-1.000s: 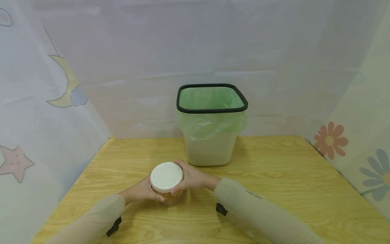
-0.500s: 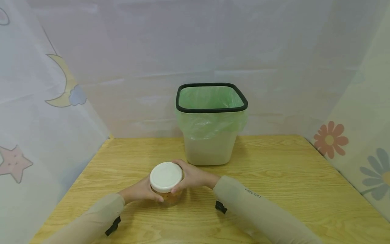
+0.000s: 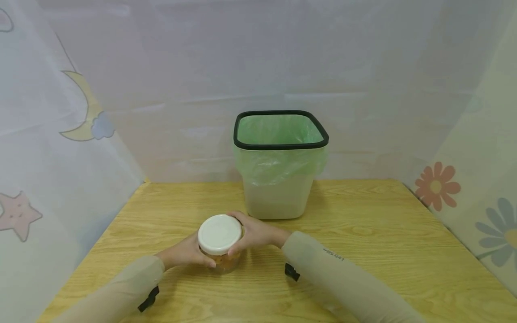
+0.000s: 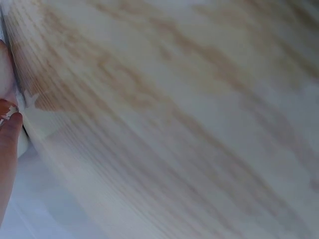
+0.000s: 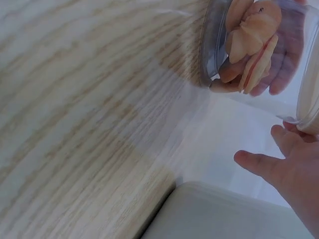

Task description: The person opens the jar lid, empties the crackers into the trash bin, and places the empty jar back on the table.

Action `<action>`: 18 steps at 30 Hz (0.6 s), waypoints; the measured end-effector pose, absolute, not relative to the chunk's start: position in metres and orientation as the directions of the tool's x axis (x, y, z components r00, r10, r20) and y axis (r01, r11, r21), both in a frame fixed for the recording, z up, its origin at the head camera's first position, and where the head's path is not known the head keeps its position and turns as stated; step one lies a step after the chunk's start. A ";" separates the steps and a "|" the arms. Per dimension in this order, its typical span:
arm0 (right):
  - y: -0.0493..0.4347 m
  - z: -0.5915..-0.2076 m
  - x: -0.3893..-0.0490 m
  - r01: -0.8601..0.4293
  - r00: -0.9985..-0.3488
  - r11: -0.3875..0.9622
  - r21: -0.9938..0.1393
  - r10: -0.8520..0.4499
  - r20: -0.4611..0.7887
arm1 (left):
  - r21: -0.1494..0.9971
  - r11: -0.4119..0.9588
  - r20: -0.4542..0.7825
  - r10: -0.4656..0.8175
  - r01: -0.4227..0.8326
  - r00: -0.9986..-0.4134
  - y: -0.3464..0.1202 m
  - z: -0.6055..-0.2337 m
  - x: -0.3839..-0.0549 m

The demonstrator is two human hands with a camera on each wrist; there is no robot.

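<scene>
A clear jar [image 3: 227,264] with a white lid [image 3: 220,233] stands upright on the wooden table. My left hand [image 3: 186,254] grips the jar's body from the left, thumb along the near side. From the right, my right hand [image 3: 257,234] holds the lid's edge between thumb and fingers. The right wrist view shows several biscuits [image 5: 253,42] through the jar's clear wall, with the left palm behind them. There, two fingers of the right hand [image 5: 294,167] stick out past the lid. Only a sliver of the left hand [image 4: 7,149] shows in the left wrist view.
Behind the jar stands a pale bin [image 3: 278,197] with a black rim [image 3: 281,146] and a green liner bag [image 3: 278,163]. The wooden table [image 3: 375,251] meets printed cloth walls [image 3: 194,80] at its back and sides.
</scene>
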State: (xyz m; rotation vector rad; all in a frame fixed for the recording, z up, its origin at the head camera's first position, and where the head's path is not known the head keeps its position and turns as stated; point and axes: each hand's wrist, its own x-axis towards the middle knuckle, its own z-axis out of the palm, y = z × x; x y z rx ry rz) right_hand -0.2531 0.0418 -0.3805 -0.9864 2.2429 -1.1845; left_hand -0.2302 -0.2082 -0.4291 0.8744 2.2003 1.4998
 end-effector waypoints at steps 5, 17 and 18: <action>0.043 -0.381 -0.258 -0.410 -0.642 0.393 -0.823 -0.765 -0.045 | 0.926 0.240 0.064 0.658 0.290 -0.750 -0.207 -0.428 -0.231; 0.042 -0.387 -0.262 -0.403 -0.639 0.366 -0.839 -0.769 -0.028 | 0.925 0.225 0.085 0.665 0.307 -0.742 -0.208 -0.432 -0.232; 0.043 -0.387 -0.261 -0.392 -0.641 0.366 -0.844 -0.767 -0.034 | 0.924 0.226 0.085 0.665 0.308 -0.742 -0.208 -0.432 -0.232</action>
